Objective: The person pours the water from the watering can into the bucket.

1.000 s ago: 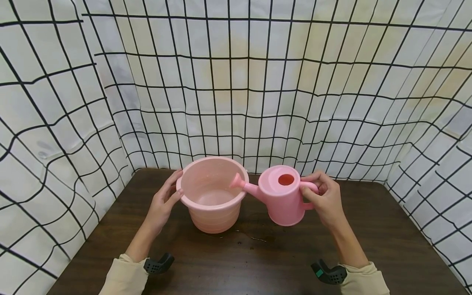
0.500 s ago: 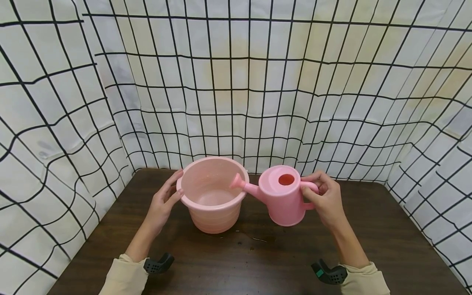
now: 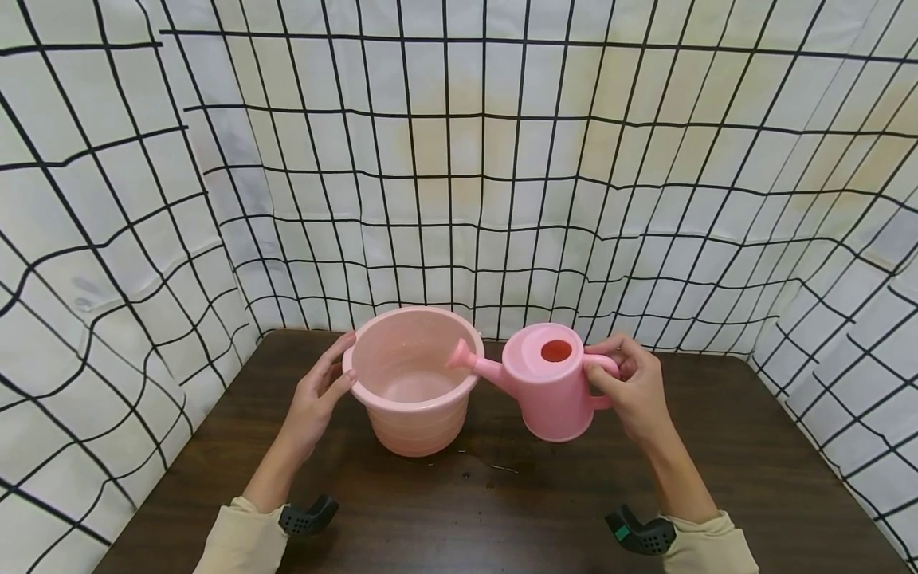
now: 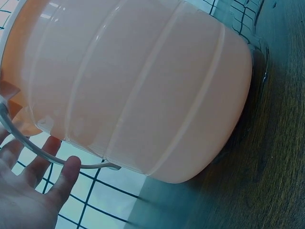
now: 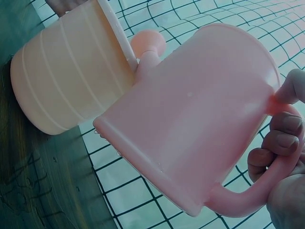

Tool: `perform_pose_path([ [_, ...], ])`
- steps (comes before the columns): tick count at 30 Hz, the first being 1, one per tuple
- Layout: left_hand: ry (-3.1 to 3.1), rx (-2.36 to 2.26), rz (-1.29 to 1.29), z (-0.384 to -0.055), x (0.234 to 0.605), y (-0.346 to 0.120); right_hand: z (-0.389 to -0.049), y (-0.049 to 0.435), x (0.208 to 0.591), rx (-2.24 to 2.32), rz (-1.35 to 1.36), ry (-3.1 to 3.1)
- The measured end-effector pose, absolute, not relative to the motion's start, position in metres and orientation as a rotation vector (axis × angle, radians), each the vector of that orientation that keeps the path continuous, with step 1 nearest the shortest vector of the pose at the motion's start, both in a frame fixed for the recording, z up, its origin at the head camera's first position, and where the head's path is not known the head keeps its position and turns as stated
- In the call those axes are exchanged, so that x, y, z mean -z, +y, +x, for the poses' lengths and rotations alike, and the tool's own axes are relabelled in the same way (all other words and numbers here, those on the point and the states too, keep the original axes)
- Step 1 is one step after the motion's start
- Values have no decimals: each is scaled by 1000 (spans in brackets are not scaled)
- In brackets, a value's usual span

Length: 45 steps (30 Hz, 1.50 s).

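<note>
A pale pink plastic bucket [image 3: 416, 426] stands upright on the dark wooden table, its opening toward me. My left hand [image 3: 319, 391] touches its left side at the rim, fingers spread and thumb apart; in the left wrist view a thin bail handle [image 4: 57, 160] runs by the fingertips. My right hand [image 3: 634, 387] grips the handle of a pink toy watering can [image 3: 552, 395], fingers curled round it in the right wrist view. The can's spout [image 3: 491, 368] reaches left over the bucket rim, its rose [image 5: 148, 44] above the opening. Droplets cling to the can's base edge.
Wet streaks and drops [image 3: 502, 467] lie on the table [image 3: 545, 518] in front of the bucket and can. A white cloth wall with a black grid [image 3: 459, 199] encloses the back and both sides. Each wrist carries a black device [image 3: 308, 514].
</note>
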<state>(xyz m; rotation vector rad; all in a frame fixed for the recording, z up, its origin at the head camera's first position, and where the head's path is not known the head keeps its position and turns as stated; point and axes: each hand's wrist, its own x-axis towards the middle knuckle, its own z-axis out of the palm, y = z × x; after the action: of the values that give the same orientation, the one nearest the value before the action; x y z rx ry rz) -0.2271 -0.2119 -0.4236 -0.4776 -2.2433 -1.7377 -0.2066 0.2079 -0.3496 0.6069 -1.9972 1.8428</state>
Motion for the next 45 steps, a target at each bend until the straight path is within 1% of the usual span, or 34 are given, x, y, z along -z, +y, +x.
perform_pose_path([
  [45,-2236,1749,-469,-226,422,-210,-207,207,349,-1844,573,-2018],
])
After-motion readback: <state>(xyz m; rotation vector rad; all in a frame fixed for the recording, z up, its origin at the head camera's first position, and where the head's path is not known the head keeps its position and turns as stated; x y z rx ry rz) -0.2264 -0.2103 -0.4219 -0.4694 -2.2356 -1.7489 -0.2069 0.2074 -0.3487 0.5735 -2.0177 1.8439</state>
